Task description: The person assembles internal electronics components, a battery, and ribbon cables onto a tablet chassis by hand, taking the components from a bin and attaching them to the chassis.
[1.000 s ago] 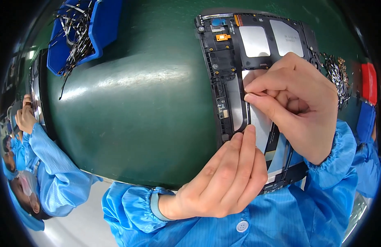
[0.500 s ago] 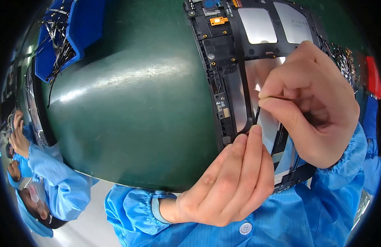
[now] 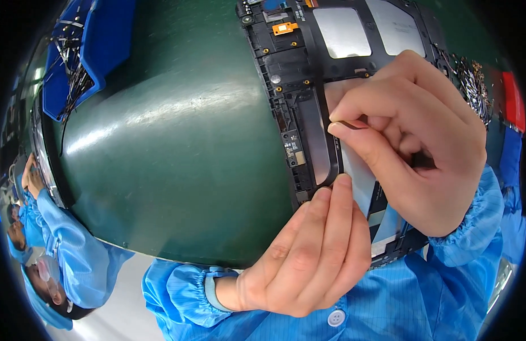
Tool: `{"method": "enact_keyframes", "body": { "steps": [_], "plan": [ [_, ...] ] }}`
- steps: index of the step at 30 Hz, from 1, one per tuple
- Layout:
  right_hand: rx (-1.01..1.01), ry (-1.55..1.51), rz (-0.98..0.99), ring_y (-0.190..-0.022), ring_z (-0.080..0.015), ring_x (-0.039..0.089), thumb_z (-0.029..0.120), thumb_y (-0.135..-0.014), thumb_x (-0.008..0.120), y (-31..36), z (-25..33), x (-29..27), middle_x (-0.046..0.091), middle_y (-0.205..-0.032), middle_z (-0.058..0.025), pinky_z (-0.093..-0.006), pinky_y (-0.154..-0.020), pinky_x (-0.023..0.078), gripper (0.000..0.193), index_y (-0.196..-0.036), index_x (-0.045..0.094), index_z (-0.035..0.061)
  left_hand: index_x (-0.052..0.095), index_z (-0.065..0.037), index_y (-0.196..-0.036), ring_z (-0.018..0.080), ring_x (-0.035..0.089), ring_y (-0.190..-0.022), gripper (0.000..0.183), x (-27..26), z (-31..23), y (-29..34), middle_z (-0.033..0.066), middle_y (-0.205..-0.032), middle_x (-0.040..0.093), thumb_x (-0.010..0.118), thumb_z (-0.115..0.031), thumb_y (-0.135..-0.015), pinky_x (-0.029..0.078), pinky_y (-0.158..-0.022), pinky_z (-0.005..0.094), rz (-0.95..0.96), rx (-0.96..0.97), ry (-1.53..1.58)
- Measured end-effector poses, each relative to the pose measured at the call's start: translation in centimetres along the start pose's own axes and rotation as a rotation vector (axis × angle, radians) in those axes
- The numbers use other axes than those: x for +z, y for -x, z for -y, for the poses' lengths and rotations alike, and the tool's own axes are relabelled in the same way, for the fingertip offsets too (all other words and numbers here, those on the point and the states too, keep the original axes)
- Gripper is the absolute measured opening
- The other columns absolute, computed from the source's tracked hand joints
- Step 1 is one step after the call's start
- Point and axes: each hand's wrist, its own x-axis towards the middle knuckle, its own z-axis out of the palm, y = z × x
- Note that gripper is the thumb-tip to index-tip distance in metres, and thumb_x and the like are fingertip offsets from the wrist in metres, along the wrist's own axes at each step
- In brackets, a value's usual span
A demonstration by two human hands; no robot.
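Observation:
A black tablet housing point(image 3: 291, 74) lies at an angle on the table, with silver plates and an orange flex connector point(image 3: 284, 28). My right hand point(image 3: 416, 131) is closed above it, thumb and forefinger pinching a thin dark strip point(image 3: 352, 124) like a cable. Its reddish-brown end shows inside the hand, and a black length runs down along the housing's inner rim. My left hand point(image 3: 314, 256) is closed over the lower left corner, fingertips pressing on the rim close to the strip's lower part. The left thumb is hidden.
A blue bin point(image 3: 106, 42) with many thin cables stands at the far left on the green table point(image 3: 177, 170). More cables point(image 3: 473, 85) are heaped at the right, near a red bin point(image 3: 513, 102). Another person in a blue sleeve point(image 3: 81, 227) works at the left.
My right hand has moved left and slightly up, bringing the strip closer to the housing's rim. The left fingertips stay at the corner. The whole view has shifted a little.

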Motion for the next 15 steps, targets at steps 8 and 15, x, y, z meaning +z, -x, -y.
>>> {"method": "enact_keyframes", "body": {
  "steps": [8, 15],
  "plan": [
    [0.072, -0.009, 0.051, -0.056, -0.0008, 0.045, -0.012, -0.075, 0.067, -0.4, 1.5, -0.6, 0.051, -0.080, -0.0012, -0.0150, -0.045, 0.033, 0.025, -0.095, 0.061, 0.0013, 0.064, -0.002, -0.082, 0.0158, 0.068, -0.070, 0.008, -0.2, 0.0, -0.3, 0.0104, -0.081, 0.072, 0.057, -0.007, -0.080, 0.053, -0.063, 0.0184, 0.010, 0.014, -0.007],
    [-0.102, 0.146, 0.076, -0.065, -0.0068, 0.054, -0.014, -0.073, 0.066, 2.0, 0.8, -1.2, 0.054, -0.089, -0.0053, -0.0180, -0.051, 0.044, 0.036, -0.106, 0.061, -0.0011, 0.066, -0.004, -0.084, 0.0150, 0.068, -0.072, 0.021, -0.9, 0.7, 0.0, 0.0096, -0.088, 0.072, 0.049, -0.016, -0.088, 0.051, -0.066, 0.0180, 0.108, 0.067, 0.031]
  ]
}}
